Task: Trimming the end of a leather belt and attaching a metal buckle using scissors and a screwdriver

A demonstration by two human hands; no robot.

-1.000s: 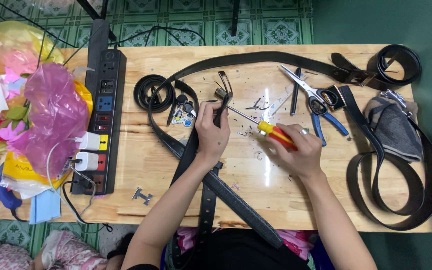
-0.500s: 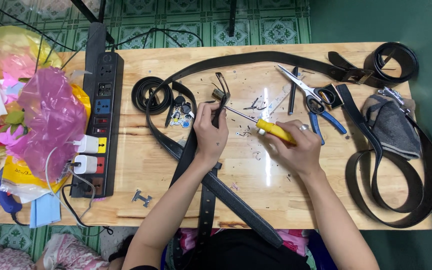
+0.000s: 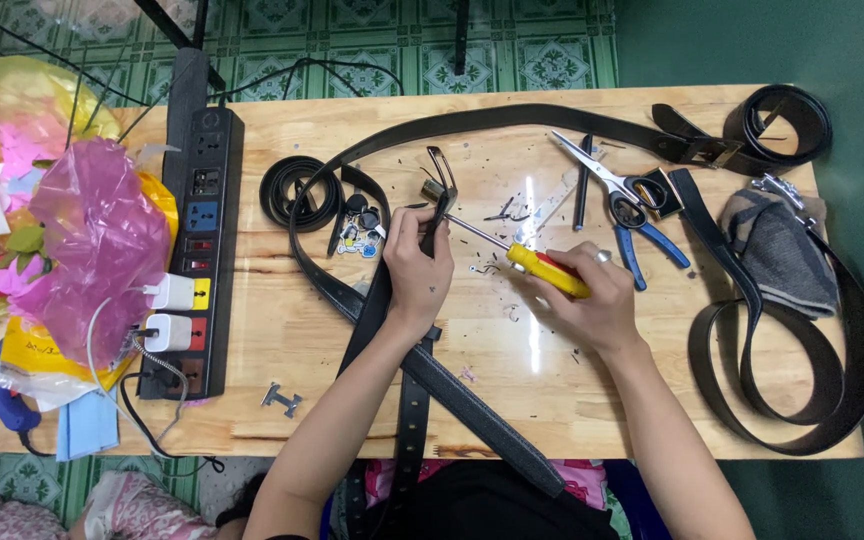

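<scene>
Compared with the earlier frame, both hands remain in place. Left hand [image 3: 418,268] fingers pinch the black belt [image 3: 384,300] end at the buckle [image 3: 440,185]. Right hand [image 3: 584,300] fingers are closed around the yellow-handled screwdriver [image 3: 542,270], its tip just beside the left fingers.

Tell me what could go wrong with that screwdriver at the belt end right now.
The yellow-handled screwdriver in the right hand points its tip at the belt end pinched by the left hand; a slip could jab those fingers. The belt end is held only by hand, so it might twist away. The open scissors lie close behind the right hand and could be bumped.
</scene>
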